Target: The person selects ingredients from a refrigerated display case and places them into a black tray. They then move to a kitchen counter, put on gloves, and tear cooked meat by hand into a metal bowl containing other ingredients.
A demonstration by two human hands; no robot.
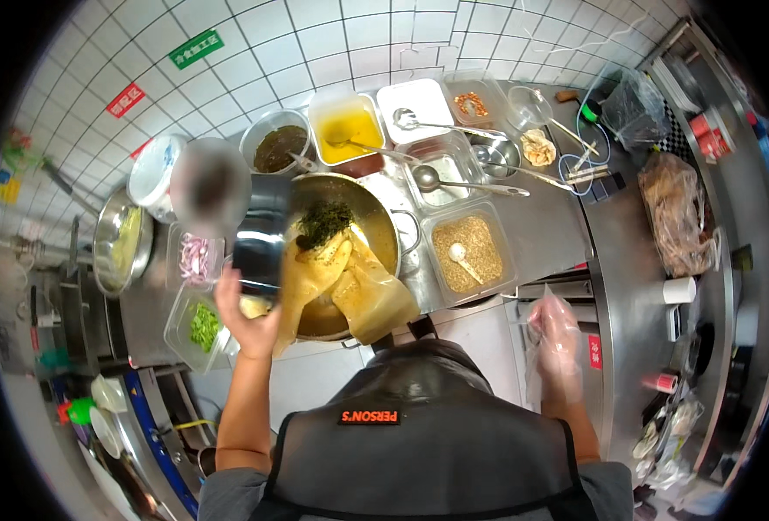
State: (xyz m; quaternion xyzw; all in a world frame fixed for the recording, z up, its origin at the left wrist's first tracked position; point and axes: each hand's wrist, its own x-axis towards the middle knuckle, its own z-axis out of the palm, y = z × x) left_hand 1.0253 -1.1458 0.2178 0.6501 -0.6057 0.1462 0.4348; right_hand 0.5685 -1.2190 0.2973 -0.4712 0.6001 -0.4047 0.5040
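Note:
My left hand holds a dark, shiny round bowl, tipped on its side at the left rim of a large steel pot. Inside the pot, chopped dark green herbs lie on broad yellow sheets of food, one of which drapes over the near rim. My right hand, in a clear plastic glove, is held out to the right, away from the pot; its fingers look curled, with nothing clearly seen in them. Left of the bowl, a blurred round shape cannot be made out.
Around the pot stand tubs of yellow liquid, sliced red onion, chopped greens and brown granules with a scoop. Ladles lie across containers behind. A bagged food item rests on the right counter. The tiled wall borders the back.

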